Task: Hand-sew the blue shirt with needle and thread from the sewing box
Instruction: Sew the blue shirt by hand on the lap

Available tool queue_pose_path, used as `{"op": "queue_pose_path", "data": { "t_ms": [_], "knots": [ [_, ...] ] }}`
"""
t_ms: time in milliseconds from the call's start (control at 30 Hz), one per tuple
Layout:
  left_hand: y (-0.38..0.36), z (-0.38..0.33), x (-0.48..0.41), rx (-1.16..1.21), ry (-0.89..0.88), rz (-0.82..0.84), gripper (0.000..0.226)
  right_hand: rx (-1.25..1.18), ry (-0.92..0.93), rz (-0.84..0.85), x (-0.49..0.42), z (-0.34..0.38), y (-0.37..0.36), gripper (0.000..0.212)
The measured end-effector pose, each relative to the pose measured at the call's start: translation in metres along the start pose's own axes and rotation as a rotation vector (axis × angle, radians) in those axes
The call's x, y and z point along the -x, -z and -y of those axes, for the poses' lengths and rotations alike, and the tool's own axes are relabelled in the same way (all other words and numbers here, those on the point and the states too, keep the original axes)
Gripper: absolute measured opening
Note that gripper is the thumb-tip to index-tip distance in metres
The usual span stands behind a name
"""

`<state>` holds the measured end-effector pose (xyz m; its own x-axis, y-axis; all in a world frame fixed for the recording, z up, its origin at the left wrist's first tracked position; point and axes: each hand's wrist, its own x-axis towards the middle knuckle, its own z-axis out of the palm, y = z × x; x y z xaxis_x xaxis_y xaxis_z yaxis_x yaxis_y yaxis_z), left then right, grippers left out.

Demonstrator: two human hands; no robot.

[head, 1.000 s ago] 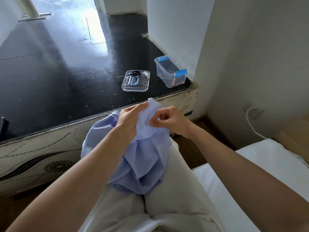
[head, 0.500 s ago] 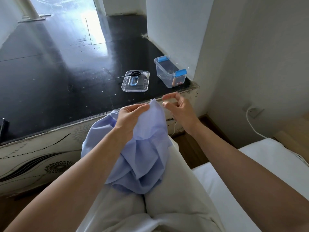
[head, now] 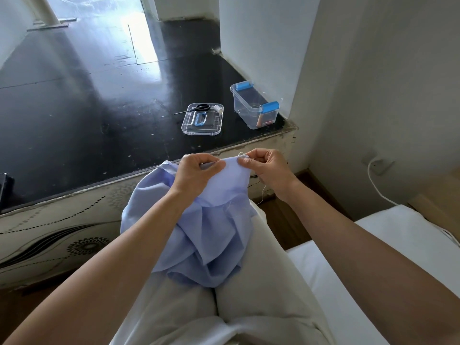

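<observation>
Head view: I judge the step in hand to be a stitch along the raised top edge of the blue shirt (head: 211, 235). The shirt is bunched on the person's lap over pale trousers, with that edge held up between both hands. To do the stitch well, keep the edge taut and flat between the two grips and enter the cloth close to the fold. Draw the thread (head: 261, 196) through evenly without puckering, and keep the slack clear of the fingers. The left hand (head: 196, 174) is closed on the edge, thumb on the near face and fingers curled behind, gripping a fold. The right hand (head: 267, 168) is nearly closed, thumb and forefinger pinching the same edge near the left hand, where a small loop of pale thread stands up; a further length hangs below the wrist. The needle is too small to make out, so I cannot tell whether it sits in that pinch. The sewing box (head: 254, 108) stands open on the black raised floor (head: 99, 120), well apart from the hands, and its lid (head: 202, 125) lies beside it carrying scissors (head: 199, 107) and a spool (head: 218, 108)
</observation>
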<state>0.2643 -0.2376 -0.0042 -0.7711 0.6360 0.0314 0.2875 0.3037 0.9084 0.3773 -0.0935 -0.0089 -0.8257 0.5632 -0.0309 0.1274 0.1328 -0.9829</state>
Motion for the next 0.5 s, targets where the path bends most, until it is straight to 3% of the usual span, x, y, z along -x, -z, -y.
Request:
{"op": "queue_pose_path", "data": {
  "t_ms": [500],
  "knots": [
    [0.001,-0.008,0.0009,0.144,0.078,0.051,0.003,-0.033,-0.006,0.02,0.0058,0.0068,0.0027,0.02]
  ]
}}
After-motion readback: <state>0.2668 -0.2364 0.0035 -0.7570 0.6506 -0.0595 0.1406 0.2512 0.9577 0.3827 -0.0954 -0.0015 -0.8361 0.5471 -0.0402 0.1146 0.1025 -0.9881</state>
